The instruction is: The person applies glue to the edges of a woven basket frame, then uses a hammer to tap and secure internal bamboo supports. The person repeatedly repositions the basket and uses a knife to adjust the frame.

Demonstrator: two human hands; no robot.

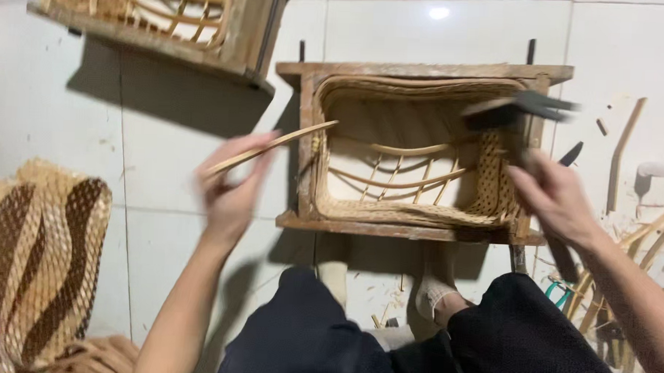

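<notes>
Rattan everywhere: we see a half-woven basket (pixel 414 163) sitting inside a wooden frame mould (pixel 424 70) on the white tiled floor (pixel 164 151), straight ahead of the person's knees. Our landmark is that frame. It probably keeps the basket square while the weave goes on, and the person's socked feet (pixel 431 289) are tucked just under its near edge, likely bracing it.

Left hand (pixel 233 187) is just left of the frame, fingers closed round a thin rattan strip (pixel 274 144). The strip runs up and right with its tip touching the frame's left wall near the top corner, angled as if to feed into the weave.

Right hand (pixel 552 194) is at the frame's right side, motion-blurred. Fingers look curled, near a dark tool (pixel 522 108) that lies across the frame's top-right corner, but we cannot tell whether they actually grip it.

Left of the frame, well apart: a finished brown-and-tan woven piece (pixel 39 250). Above-left of it: a second frame with basket (pixel 161 15). Right of the frame: loose rattan sticks (pixel 624 152) and scraps scattered on the floor, kept within reach, plus a white tool with a red tip (pixel 660 171).
</notes>
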